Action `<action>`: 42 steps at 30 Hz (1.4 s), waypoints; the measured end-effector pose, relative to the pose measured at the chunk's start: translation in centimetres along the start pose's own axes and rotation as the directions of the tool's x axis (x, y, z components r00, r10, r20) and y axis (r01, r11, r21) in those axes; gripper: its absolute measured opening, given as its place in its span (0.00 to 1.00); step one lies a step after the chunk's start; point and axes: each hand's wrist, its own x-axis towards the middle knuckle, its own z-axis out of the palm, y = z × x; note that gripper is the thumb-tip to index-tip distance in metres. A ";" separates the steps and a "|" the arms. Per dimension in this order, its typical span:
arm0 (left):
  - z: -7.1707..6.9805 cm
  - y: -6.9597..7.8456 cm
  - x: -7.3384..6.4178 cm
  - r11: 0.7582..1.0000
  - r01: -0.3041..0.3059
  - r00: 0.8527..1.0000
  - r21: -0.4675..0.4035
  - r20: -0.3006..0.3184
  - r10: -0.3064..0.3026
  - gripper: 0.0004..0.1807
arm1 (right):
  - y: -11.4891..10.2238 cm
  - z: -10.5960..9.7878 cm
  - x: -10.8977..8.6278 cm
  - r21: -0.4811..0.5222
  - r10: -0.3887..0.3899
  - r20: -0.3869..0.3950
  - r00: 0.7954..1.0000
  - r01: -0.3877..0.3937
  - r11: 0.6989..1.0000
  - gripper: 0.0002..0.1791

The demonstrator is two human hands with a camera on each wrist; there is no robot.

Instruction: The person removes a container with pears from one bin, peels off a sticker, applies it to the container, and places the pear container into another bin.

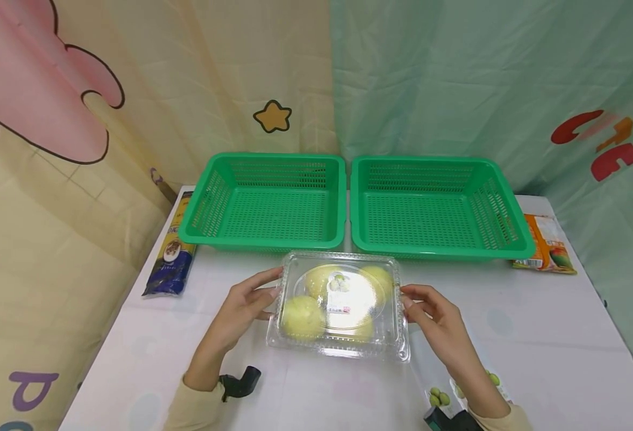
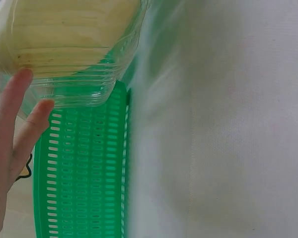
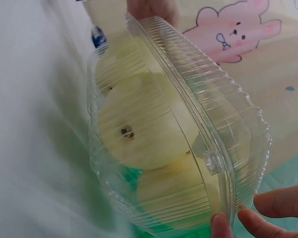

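A clear plastic clamshell box (image 1: 339, 352) with several pale yellow-green round fruits (image 1: 303, 318) inside is held up over the table, in front of the two baskets. A printed label (image 1: 340, 294) shows through glare on its lid. My left hand (image 1: 245, 306) grips the box's left edge; the left wrist view shows two fingers against its lower wall. At the opposite edge my right hand (image 1: 439, 320) pinches the rim between thumb and fingers. In the right wrist view the lid of the box (image 3: 208, 109) looks closed along its rim.
Two green baskets, left (image 1: 281, 215) and right (image 1: 413, 218), stand side by side at the back. A blue and yellow packet (image 1: 172, 254) lies at the left, an orange packet (image 1: 549, 245) at the right. Packaging printed with green fruits (image 1: 439, 396) lies beneath the right forearm.
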 end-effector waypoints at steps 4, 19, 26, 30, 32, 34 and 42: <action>0.0 0.1 0.0 1.000 -0.001 1.000 -0.012 0.007 0.001 0.27 | -0.1 -0.1 -0.1 0.002 -0.004 -0.005 1.000 0.004 1.000 0.16; 0.3 0.6 0.2 0.997 -0.065 0.997 -0.050 0.047 0.067 0.28 | -0.8 -0.9 -0.3 0.015 -0.062 -0.066 0.996 0.063 0.998 0.15; 0.5 1.2 0.3 0.994 -0.087 0.994 -0.070 0.055 0.091 0.27 | -1.3 -1.3 -0.4 0.001 -0.064 -0.086 0.994 0.064 0.998 0.14; 0.5 1.4 0.4 0.993 -0.092 0.994 -0.073 0.058 0.096 0.27 | -1.4 -1.4 -0.5 0.001 -0.061 -0.090 0.994 0.061 0.998 0.14; 0.5 1.5 0.4 0.993 -0.092 0.994 -0.075 0.059 0.096 0.27 | -1.5 -1.4 -0.5 0.000 -0.064 -0.089 0.994 0.064 0.998 0.15; 0.5 1.5 0.4 0.993 -0.093 0.993 -0.076 0.059 0.098 0.27 | -1.5 -1.5 -0.4 -0.004 -0.065 -0.087 0.994 0.065 0.998 0.15; 0.4 1.6 0.5 0.992 -0.094 0.992 -0.088 0.072 0.101 0.28 | -1.8 -1.9 -0.3 -0.013 -0.073 -0.096 0.993 0.072 0.997 0.15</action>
